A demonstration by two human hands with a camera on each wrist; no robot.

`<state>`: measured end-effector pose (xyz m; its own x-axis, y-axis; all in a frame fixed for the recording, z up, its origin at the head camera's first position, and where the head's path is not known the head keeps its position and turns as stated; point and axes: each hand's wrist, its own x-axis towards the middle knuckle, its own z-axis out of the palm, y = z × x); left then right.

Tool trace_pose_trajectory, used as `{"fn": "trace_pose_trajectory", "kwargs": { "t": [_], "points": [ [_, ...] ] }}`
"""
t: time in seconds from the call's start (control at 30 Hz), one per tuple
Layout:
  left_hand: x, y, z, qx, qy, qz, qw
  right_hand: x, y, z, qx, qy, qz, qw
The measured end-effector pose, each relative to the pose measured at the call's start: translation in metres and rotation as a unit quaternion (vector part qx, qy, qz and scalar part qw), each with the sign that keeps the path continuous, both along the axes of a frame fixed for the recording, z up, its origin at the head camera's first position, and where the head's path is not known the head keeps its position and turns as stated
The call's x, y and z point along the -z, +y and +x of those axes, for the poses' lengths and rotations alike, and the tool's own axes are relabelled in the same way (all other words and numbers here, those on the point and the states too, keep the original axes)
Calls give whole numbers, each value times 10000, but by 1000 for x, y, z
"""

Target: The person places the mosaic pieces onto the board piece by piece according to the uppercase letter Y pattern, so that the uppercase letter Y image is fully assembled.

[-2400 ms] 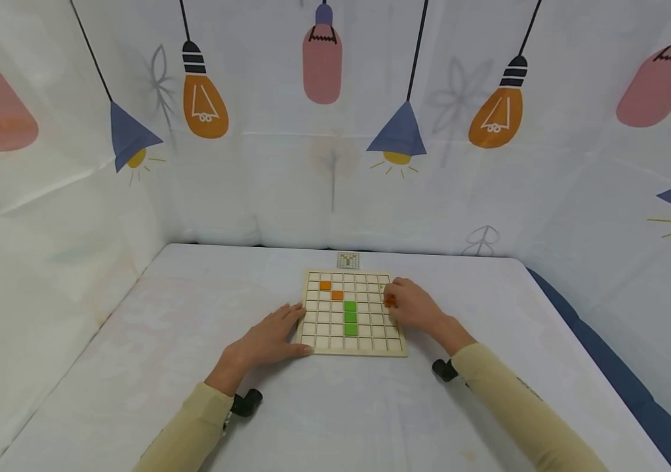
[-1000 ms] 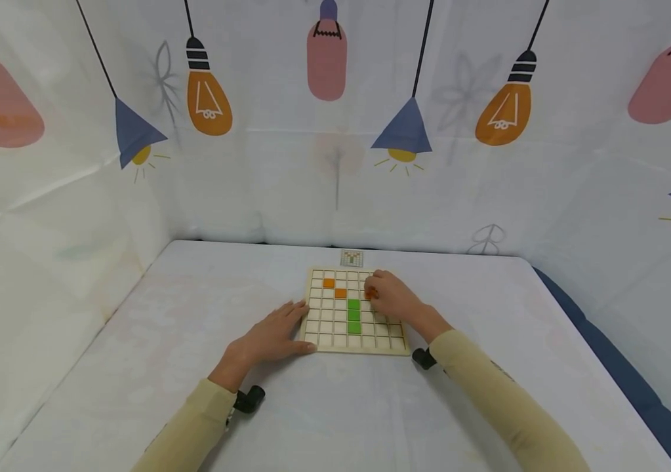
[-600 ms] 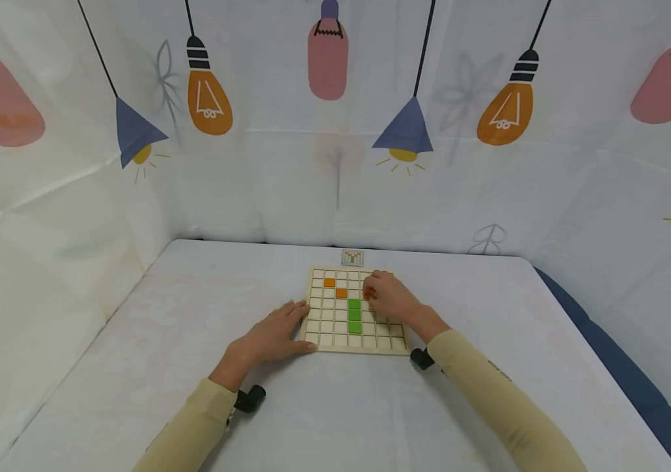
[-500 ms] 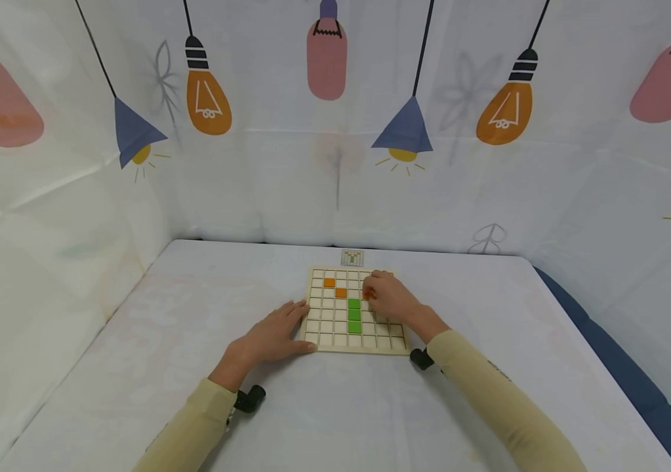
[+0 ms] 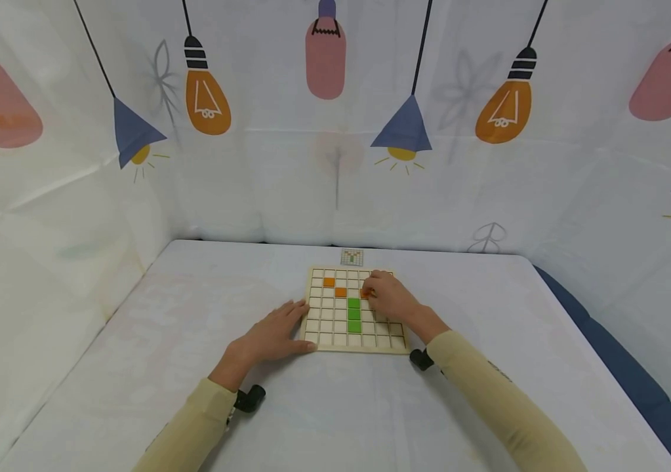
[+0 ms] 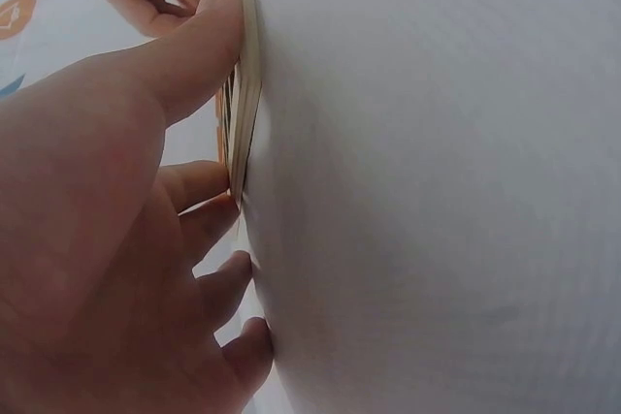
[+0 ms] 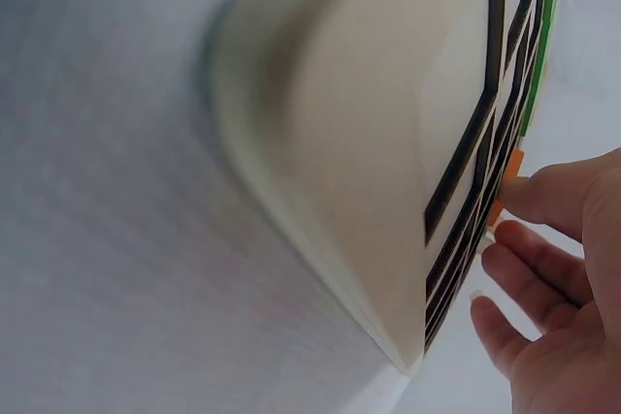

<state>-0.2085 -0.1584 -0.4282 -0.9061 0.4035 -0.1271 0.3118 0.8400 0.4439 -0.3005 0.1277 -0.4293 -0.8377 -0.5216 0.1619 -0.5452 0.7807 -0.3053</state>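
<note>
A pale wooden grid board (image 5: 359, 350) lies on the white table. My left hand (image 5: 270, 333) rests at its left edge, fingers spread and thumb on the near corner. Over the board's upper right part, my right hand (image 5: 393, 298) pinches a small orange square tile (image 5: 365, 294) between thumb and fingers. The right wrist view has this orange tile (image 7: 508, 186) against the board's surface, under the thumb. Two more orange tiles, one upper (image 5: 328, 282) and one lower (image 5: 340, 292), step diagonally toward a column of green tiles (image 5: 354, 315). The right hand hides several squares.
A small card (image 5: 352, 257) with a coloured grid pattern lies just beyond the board's far edge. White tabletop (image 5: 335, 406) surrounds the board. Behind the table hangs a pale curtain (image 5: 288, 183) printed with lamps and bulbs.
My right hand has moved left from the board's right edge with the orange tile, then stayed nearly in place. More of that tile now shows beside the fingertips. My left hand has kept its place.
</note>
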Motion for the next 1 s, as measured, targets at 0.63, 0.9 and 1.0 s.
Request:
{"fn": "trace_pose_trajectory", "kwargs": {
  "t": [0.63, 0.9, 1.0],
  "points": [
    [3, -1, -1, 41, 7, 66, 10000, 2, 1, 2, 148, -29, 135, 9998],
    [-1, -1, 1, 9, 11, 46, 10000, 2, 7, 3, -1, -56, 249, 9997],
    [-2, -1, 2, 18, 10, 59, 10000, 0, 11, 6, -23, -121, 265, 9996]
  ]
}}
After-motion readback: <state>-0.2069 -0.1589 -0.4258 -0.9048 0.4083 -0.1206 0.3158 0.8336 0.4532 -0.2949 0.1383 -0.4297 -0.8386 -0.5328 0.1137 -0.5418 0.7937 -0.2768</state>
